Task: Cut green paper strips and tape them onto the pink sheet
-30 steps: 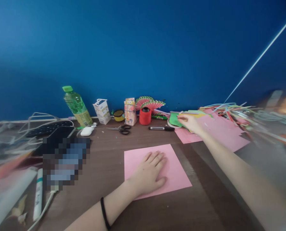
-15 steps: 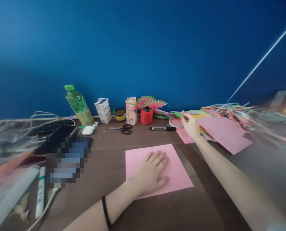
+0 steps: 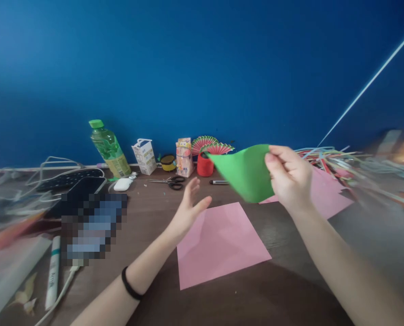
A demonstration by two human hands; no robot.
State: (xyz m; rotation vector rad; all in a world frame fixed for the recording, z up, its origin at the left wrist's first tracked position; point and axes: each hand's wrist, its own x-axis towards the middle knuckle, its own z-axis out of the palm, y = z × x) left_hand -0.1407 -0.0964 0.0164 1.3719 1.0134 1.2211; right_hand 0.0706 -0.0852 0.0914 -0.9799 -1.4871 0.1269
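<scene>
"Green paper (image 3: 246, 174) in the air: which hand has it?"

"The right hand (image 3: 292, 183), thumb and fingers closed on the paper's right edge. It's held up beyond the pink sheet (image 3: 224, 246) and a little to its right."

"And the left hand (image 3: 189, 208)?"

"Loosely spread, thumb apart from the fingers, with nothing in its grasp. It's by the pink sheet's far left corner; whether it touches, I can't tell."

"How does the green one look?"

"Bowed, with one pointed corner reaching left, partly covering the red thread spool (image 3: 205, 168) from this view."

"And the pink one?"

"Flat on the brown desk (image 3: 137, 235), set slightly askew, shadows across it."

"What surrounds that sheet?"

"Beyond it to the left, black-handled scissors (image 3: 175, 183) and a green-capped bottle (image 3: 111, 149); well to its left, a white marker (image 3: 53, 274); to its right, more pink paper (image 3: 329, 194). Behind everything stands a blue wall (image 3: 188, 68)."
</scene>
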